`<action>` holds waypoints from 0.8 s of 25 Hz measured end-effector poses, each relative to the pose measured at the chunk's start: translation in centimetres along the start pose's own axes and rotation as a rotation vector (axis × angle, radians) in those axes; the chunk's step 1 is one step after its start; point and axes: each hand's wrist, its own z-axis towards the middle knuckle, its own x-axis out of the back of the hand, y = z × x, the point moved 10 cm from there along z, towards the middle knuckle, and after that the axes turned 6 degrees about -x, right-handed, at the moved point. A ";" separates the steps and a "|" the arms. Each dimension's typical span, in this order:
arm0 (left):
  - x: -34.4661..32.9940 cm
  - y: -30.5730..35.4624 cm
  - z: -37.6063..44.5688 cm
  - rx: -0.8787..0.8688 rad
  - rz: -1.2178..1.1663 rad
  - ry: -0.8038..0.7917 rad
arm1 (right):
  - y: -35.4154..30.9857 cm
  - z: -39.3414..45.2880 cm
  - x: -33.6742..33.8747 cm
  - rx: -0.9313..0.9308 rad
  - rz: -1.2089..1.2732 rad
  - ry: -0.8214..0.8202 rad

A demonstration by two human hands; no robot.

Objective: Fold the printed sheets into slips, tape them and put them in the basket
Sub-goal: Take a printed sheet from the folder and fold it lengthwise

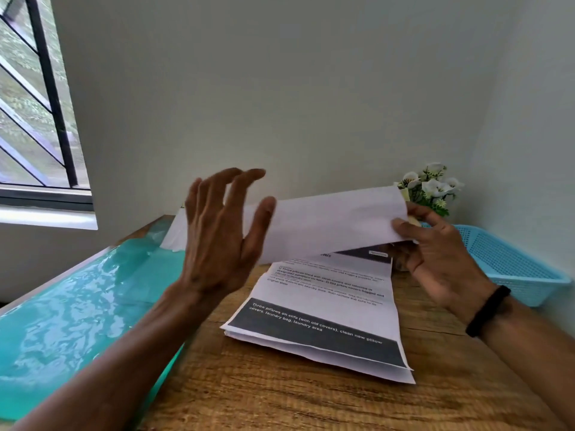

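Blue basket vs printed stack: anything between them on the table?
Head view: only the right hand, pinching the lifted sheet, sits between the basket and the stack; the rest is bare wood.

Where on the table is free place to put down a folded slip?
Bare wood lies on the table in front of the stack of printed sheets, and between that stack and the blue basket. The far middle is crowded: the right hand holds a lifted sheet there, the left hand beside it.
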 end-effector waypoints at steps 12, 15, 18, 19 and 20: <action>-11.2 0.0 -8.2 0.044 -0.182 -1.102 | 2.4 1.2 0.9 -0.241 -0.110 -0.105; -11.3 -0.6 -8.2 0.109 -0.184 -1.078 | 3.0 0.8 0.8 -0.298 -0.339 -0.123; -11.3 -1.8 -8.2 0.142 -0.189 -1.047 | 3.0 0.6 0.8 -0.314 -0.458 -0.088; -11.4 -2.0 -8.2 0.153 -0.190 -1.044 | 3.3 0.7 0.7 -0.311 -0.454 -0.070; -11.5 -2.1 -8.2 0.172 -0.192 -1.043 | 3.6 0.9 0.3 -0.306 -0.439 -0.060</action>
